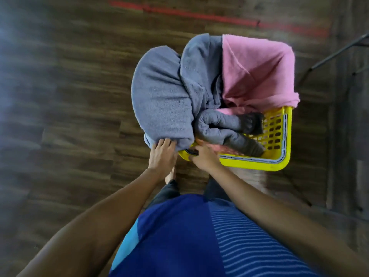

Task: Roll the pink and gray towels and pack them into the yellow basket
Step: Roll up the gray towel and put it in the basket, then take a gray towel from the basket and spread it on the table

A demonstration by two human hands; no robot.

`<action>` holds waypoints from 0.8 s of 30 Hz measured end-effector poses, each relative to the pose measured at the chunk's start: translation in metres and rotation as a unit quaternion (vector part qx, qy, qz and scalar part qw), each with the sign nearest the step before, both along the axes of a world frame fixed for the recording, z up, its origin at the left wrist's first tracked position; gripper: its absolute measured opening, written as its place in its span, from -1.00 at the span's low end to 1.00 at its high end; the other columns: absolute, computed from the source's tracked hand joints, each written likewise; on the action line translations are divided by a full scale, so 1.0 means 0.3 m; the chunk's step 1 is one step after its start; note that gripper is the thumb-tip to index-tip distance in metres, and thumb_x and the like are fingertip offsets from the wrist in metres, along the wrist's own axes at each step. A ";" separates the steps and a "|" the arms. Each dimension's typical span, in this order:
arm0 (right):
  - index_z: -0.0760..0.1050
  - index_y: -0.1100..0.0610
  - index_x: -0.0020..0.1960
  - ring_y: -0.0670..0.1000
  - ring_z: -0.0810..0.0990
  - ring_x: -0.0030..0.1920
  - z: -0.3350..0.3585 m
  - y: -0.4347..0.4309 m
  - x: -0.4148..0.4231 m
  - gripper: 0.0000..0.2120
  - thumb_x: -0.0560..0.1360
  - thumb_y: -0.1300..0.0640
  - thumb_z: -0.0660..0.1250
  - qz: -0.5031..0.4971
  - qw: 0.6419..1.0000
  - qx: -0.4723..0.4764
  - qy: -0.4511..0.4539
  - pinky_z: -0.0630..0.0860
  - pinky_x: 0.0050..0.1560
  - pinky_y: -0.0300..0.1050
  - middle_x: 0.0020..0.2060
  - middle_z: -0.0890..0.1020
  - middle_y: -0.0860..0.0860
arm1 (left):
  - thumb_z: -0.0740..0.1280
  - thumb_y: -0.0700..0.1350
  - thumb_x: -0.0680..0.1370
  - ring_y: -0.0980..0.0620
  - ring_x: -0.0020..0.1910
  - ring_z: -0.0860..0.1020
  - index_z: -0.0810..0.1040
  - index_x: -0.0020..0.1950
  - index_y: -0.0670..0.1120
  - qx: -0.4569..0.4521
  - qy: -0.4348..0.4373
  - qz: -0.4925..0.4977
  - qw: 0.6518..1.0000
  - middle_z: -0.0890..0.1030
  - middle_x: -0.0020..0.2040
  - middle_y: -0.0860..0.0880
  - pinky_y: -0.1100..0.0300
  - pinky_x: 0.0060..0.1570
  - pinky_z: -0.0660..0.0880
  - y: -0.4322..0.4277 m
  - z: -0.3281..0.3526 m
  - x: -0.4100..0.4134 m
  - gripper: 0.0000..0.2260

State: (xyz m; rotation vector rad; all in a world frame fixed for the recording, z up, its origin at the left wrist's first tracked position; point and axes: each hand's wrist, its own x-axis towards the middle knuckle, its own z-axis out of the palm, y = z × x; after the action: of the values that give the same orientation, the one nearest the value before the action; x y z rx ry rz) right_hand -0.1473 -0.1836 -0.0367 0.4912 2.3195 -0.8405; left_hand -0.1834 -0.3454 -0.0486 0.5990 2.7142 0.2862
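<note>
Floor: dark brown wood-grain plank flooring (69,96), boards laid in staggered rows, joints visible, surface matte and blurred toward the edges.

Marking: one strip of red tape (189,16) stuck to the floor, running across the far side on a slight slant, its surface worn and patchy.

Furniture: thin black metal rods (335,52) at the far right, angled, partly cut off by the edge; what they belong to cannot be told.

Light: dim overall, with a pale bluish haze (6,56) along the left edge.
</note>
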 end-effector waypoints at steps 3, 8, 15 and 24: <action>0.41 -0.10 0.37 0.11 0.32 0.40 -0.010 -0.059 0.018 -0.56 0.49 -0.05 0.30 -0.025 0.998 0.045 -0.030 0.13 0.43 0.14 0.40 0.39 0.03 | 0.37 -0.07 0.48 -0.13 0.00 0.54 0.58 0.03 -0.08 -0.051 0.017 -0.064 0.997 0.60 -0.02 -0.08 -0.05 0.02 0.38 0.013 0.005 -0.048 -0.83; 0.34 -0.08 0.43 0.09 0.26 0.45 -0.009 -0.091 0.030 -0.48 0.49 -0.01 0.33 -0.062 0.996 0.046 -0.039 0.03 0.47 0.16 0.46 0.31 0.02 | 0.26 -0.09 0.54 -0.07 0.07 0.53 0.60 -0.03 -0.04 -0.010 0.010 -0.065 0.998 0.63 0.00 -0.02 -0.04 0.09 0.30 0.008 -0.016 -0.086 -0.86; 0.43 0.03 0.35 0.16 0.46 0.27 0.011 -0.111 -0.012 -0.52 0.45 0.08 0.38 -0.176 0.977 0.027 0.117 0.36 0.29 0.09 0.24 0.51 0.09 | 0.22 -0.15 0.59 -0.12 0.04 0.51 0.52 -0.07 -0.10 0.160 -0.122 0.052 0.978 0.62 -0.09 -0.09 0.03 0.05 0.28 -0.022 0.035 -0.122 -0.89; 0.53 0.18 -0.01 0.16 0.57 -0.01 -0.019 -0.126 -0.099 -0.82 0.42 0.13 0.37 -0.291 0.954 -0.016 0.078 0.40 -0.11 -0.09 -0.08 0.60 0.13 | 0.13 -0.13 0.61 -0.12 0.01 0.50 0.48 -0.04 -0.07 0.140 -0.162 0.091 0.973 0.59 -0.17 -0.07 0.10 -0.10 0.04 0.043 0.140 -0.216 -0.85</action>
State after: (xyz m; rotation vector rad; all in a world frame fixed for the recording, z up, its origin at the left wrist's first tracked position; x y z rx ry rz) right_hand -0.1770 -0.2214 -0.0423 1.1648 2.3203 -1.2201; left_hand -0.2483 -0.3326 -0.0065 0.3370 2.4279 0.7548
